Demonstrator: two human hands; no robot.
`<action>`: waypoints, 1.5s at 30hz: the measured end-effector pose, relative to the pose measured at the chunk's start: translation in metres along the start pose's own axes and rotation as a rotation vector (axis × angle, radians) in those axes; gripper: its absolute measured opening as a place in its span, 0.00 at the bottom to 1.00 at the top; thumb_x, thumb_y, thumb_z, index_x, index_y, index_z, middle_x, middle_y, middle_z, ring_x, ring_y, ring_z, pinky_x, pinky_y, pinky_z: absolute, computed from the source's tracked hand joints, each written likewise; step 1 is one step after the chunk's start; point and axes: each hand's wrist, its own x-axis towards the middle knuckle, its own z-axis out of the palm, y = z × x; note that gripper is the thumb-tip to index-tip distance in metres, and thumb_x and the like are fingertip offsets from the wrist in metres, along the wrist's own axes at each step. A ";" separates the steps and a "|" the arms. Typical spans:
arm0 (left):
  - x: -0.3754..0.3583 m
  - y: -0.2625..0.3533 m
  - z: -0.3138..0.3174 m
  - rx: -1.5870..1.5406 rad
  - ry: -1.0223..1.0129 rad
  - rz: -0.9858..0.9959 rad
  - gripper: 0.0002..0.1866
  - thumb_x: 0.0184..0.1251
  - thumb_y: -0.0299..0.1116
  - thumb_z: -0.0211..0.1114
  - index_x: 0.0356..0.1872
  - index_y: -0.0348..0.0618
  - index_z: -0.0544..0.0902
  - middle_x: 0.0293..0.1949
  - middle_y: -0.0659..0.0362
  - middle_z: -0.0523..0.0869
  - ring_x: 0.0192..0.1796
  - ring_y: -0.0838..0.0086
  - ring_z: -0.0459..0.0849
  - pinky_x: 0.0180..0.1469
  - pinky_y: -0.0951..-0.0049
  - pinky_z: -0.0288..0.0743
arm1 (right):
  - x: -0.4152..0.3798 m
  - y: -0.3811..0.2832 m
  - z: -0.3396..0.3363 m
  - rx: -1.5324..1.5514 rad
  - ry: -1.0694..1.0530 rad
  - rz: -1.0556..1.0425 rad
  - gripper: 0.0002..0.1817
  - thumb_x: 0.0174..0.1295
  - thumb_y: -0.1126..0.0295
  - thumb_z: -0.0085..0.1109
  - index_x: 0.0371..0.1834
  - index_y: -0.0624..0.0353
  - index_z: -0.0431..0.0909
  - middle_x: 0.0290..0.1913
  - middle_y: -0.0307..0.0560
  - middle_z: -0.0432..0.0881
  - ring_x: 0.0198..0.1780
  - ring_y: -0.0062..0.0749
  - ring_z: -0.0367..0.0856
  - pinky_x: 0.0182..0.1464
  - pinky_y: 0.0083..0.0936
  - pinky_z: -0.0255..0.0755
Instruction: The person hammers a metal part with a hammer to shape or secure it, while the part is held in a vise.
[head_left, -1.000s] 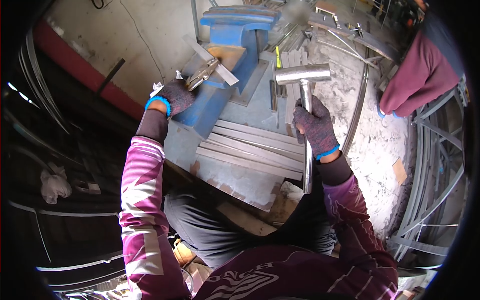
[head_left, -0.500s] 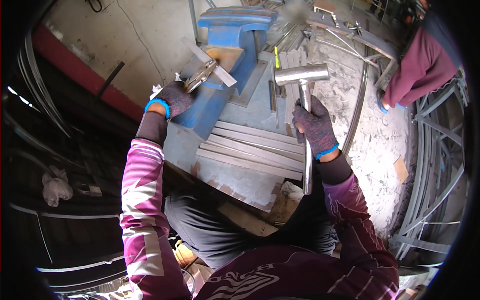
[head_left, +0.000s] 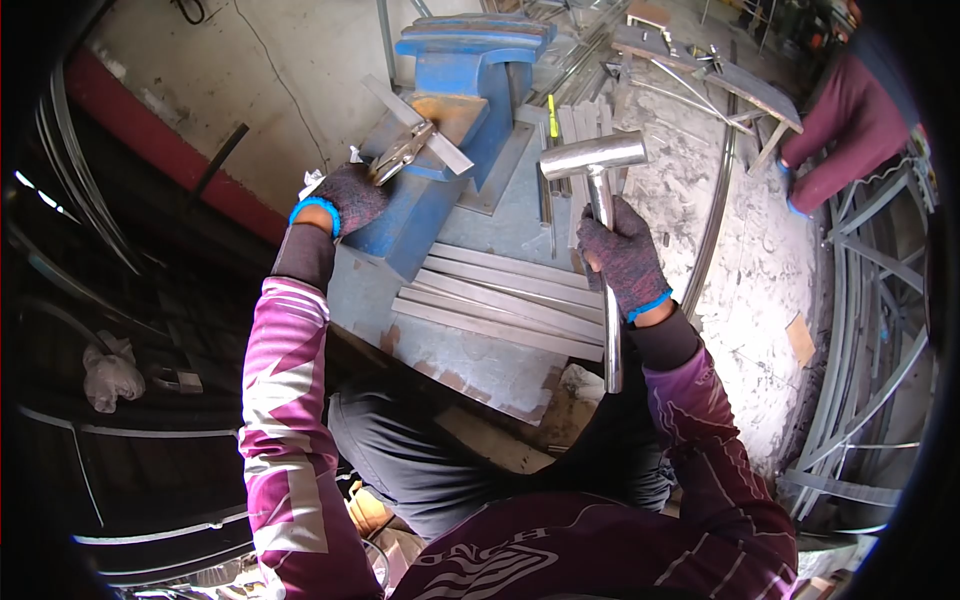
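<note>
The left hand (head_left: 352,197) had its grip closed around pliers (head_left: 402,156) holding a metal strip (head_left: 448,150) across a blue vise (head_left: 497,88); the right hand (head_left: 628,255) gripped a hammer (head_left: 594,156). Slack pliers could have let the strip slip.

One shiny T-shaped metal hammer (head_left: 597,158), two dark knit gloves (head_left: 636,262)

From over here I count one blue metal vise (head_left: 502,92), one pair of silver locking pliers (head_left: 402,158), one neon-yellow stick (head_left: 552,116), at least four long grey metal strips (head_left: 510,297) lol.
</note>
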 end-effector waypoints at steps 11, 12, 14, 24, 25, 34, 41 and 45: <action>-0.002 0.004 0.001 0.039 0.005 -0.016 0.23 0.63 0.40 0.56 0.51 0.32 0.84 0.50 0.34 0.85 0.56 0.40 0.84 0.59 0.52 0.78 | -0.001 0.000 -0.001 -0.056 -0.017 -0.010 0.07 0.67 0.70 0.63 0.36 0.56 0.74 0.20 0.34 0.74 0.20 0.16 0.70 0.23 0.19 0.66; -0.001 0.002 0.003 0.024 0.023 -0.020 0.23 0.61 0.40 0.58 0.48 0.31 0.84 0.48 0.33 0.85 0.54 0.40 0.84 0.57 0.51 0.78 | 0.000 0.002 -0.002 -0.054 -0.020 -0.014 0.07 0.67 0.70 0.63 0.36 0.56 0.74 0.20 0.34 0.74 0.20 0.16 0.70 0.23 0.19 0.66; 0.002 0.001 0.004 0.008 0.043 -0.020 0.22 0.59 0.40 0.60 0.45 0.29 0.85 0.45 0.32 0.85 0.52 0.39 0.85 0.55 0.50 0.79 | -0.002 -0.001 -0.001 -0.057 -0.014 0.001 0.07 0.67 0.70 0.63 0.36 0.56 0.74 0.20 0.34 0.73 0.20 0.16 0.71 0.23 0.19 0.66; 0.008 0.016 -0.034 0.132 -0.019 -0.101 0.23 0.57 0.36 0.62 0.54 0.38 0.86 0.53 0.39 0.87 0.58 0.46 0.85 0.59 0.56 0.79 | 0.029 -0.047 0.024 -0.358 -0.178 -0.090 0.15 0.69 0.58 0.62 0.35 0.60 0.74 0.22 0.38 0.74 0.23 0.22 0.74 0.27 0.27 0.71; 0.005 0.022 -0.039 0.156 -0.033 -0.116 0.23 0.57 0.36 0.62 0.54 0.40 0.86 0.53 0.41 0.87 0.58 0.47 0.85 0.59 0.57 0.79 | 0.043 -0.055 0.031 -0.465 -0.243 -0.114 0.18 0.69 0.55 0.61 0.36 0.61 0.75 0.23 0.43 0.76 0.25 0.27 0.76 0.30 0.31 0.72; -0.015 0.042 -0.063 0.202 -0.001 -0.121 0.20 0.54 0.32 0.61 0.48 0.39 0.89 0.49 0.43 0.89 0.55 0.49 0.88 0.54 0.57 0.82 | 0.160 -0.146 0.108 -1.236 -0.246 -1.191 0.24 0.70 0.49 0.56 0.42 0.64 0.78 0.39 0.62 0.83 0.44 0.61 0.82 0.44 0.51 0.75; -0.008 0.034 -0.051 0.184 0.061 -0.080 0.20 0.53 0.32 0.61 0.48 0.37 0.88 0.49 0.42 0.88 0.54 0.50 0.88 0.53 0.58 0.82 | 0.142 -0.061 0.105 -1.132 -0.223 -0.601 0.22 0.67 0.52 0.59 0.45 0.63 0.76 0.45 0.68 0.81 0.48 0.66 0.80 0.52 0.51 0.74; -0.012 0.035 -0.050 0.139 0.073 -0.112 0.21 0.53 0.34 0.62 0.48 0.37 0.88 0.48 0.39 0.88 0.54 0.49 0.88 0.53 0.57 0.82 | 0.141 -0.054 0.085 -0.944 -0.157 -0.448 0.23 0.62 0.53 0.64 0.44 0.65 0.75 0.43 0.70 0.81 0.49 0.67 0.80 0.51 0.52 0.74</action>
